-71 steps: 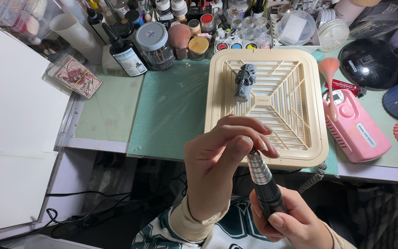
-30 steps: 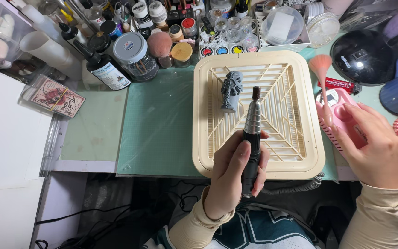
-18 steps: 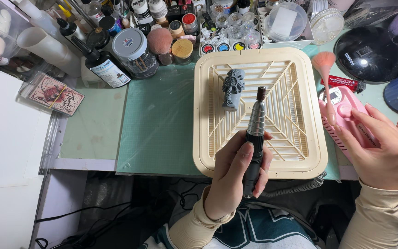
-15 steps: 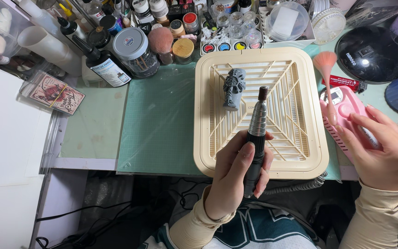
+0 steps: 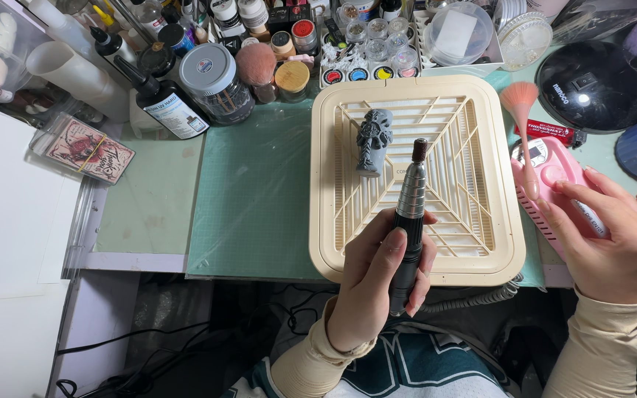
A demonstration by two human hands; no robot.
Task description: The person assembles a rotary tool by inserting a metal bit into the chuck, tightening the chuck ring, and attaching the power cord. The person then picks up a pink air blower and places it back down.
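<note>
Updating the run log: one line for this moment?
left hand: grips rotary tool | right hand: on pink controller | grey figure: on cream tray

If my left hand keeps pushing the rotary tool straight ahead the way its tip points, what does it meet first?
Probably nothing soon. The left hand aims the rotary tool up the cream grid tray, passing just right of the grey figurine. Farther on stands the tray's far rim, though the tool's height is unclear.

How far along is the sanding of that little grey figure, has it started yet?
Set up: the grey figure lies on the cream grille tray. In hand: the left hand grips the rotary tool, tip clear of the figure, while the right hand rests on the pink control box. Left: the sanding itself; no contact yet.
</note>
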